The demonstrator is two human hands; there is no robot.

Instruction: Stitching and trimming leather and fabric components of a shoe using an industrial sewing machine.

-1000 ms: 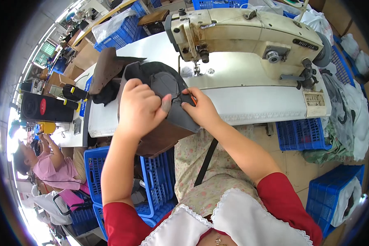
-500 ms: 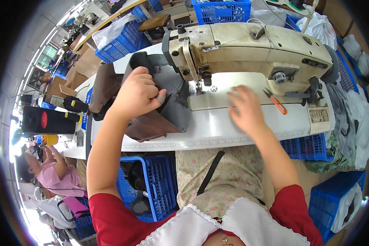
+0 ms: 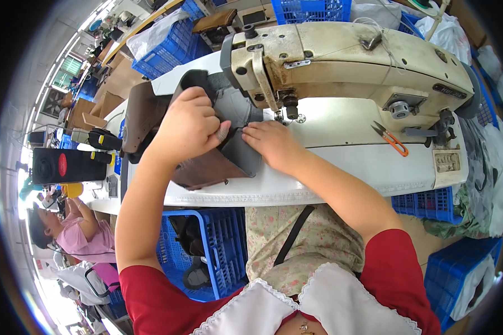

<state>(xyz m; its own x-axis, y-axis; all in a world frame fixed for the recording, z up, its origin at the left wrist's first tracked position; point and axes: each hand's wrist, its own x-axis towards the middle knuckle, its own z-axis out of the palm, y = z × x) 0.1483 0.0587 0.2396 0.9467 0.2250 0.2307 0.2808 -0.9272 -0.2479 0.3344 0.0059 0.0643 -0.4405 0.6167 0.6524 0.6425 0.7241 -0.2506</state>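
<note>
A brown leather piece with a grey lining (image 3: 207,168) stands folded on the white sewing table, its right edge close to the needle of a sewing machine (image 3: 346,72). My left hand (image 3: 187,128) is closed round its upper part; a wrapping shows on one finger. My right hand (image 3: 274,146) lies with fingers stretched out on the lining's right edge, just in front of the presser foot (image 3: 279,115). Orange-handled thread snips (image 3: 394,142) rest on the machine bed to the right, apart from my hands.
Another brown leather piece (image 3: 142,120) lies at the table's left end, by a black box-shaped object (image 3: 67,166). Below the table edge is a blue crate (image 3: 226,245) with dark pieces inside. Further blue crates (image 3: 458,273) stand at right. A person in pink (image 3: 86,237) sits far left.
My right hand has moved left from the machine bed onto the lining beside the presser foot. My left hand keeps its hold. The view has shifted slightly.
</note>
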